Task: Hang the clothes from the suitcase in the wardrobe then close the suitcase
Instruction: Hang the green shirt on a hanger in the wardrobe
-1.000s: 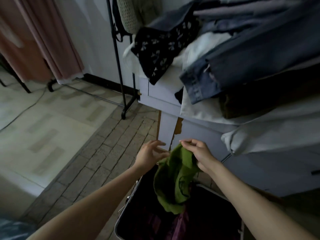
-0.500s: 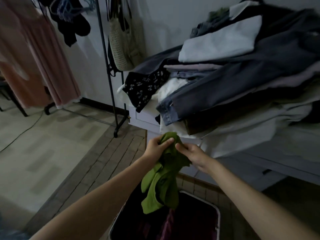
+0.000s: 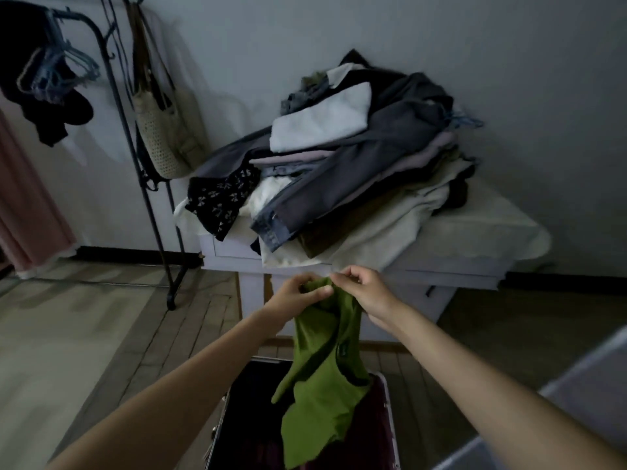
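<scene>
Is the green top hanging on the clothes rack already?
No, both the left hand and right hand hold the green top above the open suitcase.

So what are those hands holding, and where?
Both the left hand and right hand pinch a green top at its upper edge.

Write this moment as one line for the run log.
phase: lifting | left hand: holds green top | right hand: holds green top | top: hanging over open suitcase | hung: not yet
</scene>
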